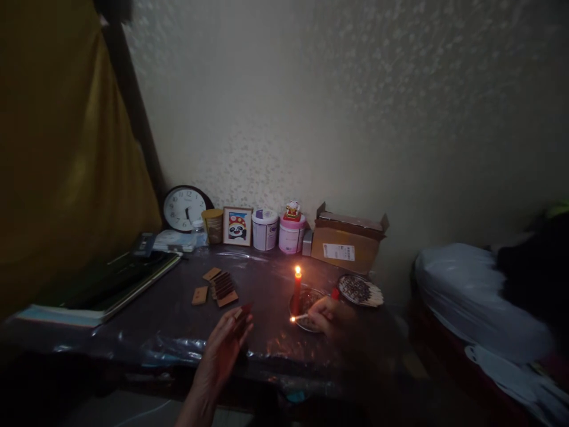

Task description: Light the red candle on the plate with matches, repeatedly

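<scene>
My left hand (224, 344) is closed around a small matchbox (240, 313), held above the front of the table. My right hand (326, 314) pinches a thin match (302, 317), whose tip burns with a small flame pointing left. Just behind the match, a lit red candle (297, 293) stands upright in a round dish (317, 292) that has small dark bits in it. To the left lie several matchboxes (222, 286), some showing dark striking sides. A second round dish (344, 276) at the right holds many matches with pale sticks (376, 295).
Along the wall stand a clock (184, 207), a framed panda picture (237, 227), tins (265, 230) with a figurine (293, 210), and a cardboard box (349, 243). A large flat book or folder (102, 296) lies left. Shiny plastic covers the table (262, 279); a white bag (466, 290) sits right.
</scene>
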`<state>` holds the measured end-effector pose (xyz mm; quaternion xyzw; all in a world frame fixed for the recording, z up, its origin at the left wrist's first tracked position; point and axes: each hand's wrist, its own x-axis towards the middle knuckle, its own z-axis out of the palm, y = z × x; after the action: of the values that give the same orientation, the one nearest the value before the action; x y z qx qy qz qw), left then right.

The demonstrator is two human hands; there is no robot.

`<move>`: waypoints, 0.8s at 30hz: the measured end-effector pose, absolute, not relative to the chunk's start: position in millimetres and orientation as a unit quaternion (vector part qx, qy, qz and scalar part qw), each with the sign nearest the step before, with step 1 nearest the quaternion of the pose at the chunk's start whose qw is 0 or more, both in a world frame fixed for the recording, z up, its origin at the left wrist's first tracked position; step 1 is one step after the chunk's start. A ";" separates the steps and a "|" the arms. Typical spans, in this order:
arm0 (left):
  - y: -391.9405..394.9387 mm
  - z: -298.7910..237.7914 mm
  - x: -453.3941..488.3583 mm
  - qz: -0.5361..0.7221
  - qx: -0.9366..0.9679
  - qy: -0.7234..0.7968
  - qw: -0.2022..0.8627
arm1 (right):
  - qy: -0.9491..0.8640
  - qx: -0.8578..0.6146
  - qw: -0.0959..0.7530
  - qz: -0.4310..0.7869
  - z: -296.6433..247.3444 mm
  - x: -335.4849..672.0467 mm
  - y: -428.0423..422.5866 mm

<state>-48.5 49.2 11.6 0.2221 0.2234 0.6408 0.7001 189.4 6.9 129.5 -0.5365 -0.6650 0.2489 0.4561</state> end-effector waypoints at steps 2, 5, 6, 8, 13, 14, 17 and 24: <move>49.2 13.1 -48.7 0.641 0.221 0.230 0.698 | -0.661 -0.551 0.444 0.249 127.8 187.4 7.6; 48.2 16.1 -48.6 0.641 0.223 0.242 0.694 | -0.639 -0.512 0.471 0.330 122.2 188.0 10.3; 48.0 16.7 -48.5 0.641 0.221 0.245 0.693 | -0.628 -0.503 0.480 0.348 120.3 188.4 11.1; 47.9 16.9 -48.5 0.641 0.216 0.248 0.693 | -0.606 -0.508 0.496 0.359 117.8 189.1 12.3; 48.8 14.5 -49.7 0.637 0.212 0.254 0.696 | -0.564 -0.451 0.564 0.401 125.3 193.9 7.3; 49.0 14.1 -49.9 0.638 0.211 0.255 0.696 | -0.573 -0.450 0.556 0.401 128.6 195.4 5.2; 49.0 14.2 -49.7 0.638 0.206 0.253 0.697 | -0.632 -0.510 0.489 0.319 138.3 200.0 -0.6; 47.4 16.8 -47.8 0.643 0.208 0.247 0.694 | -0.608 -0.502 0.524 0.323 145.8 205.1 -5.7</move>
<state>-47.8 47.4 16.8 0.2081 0.2469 0.6432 0.6943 205.1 -5.7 145.8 -0.5017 -0.6084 0.3226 0.5236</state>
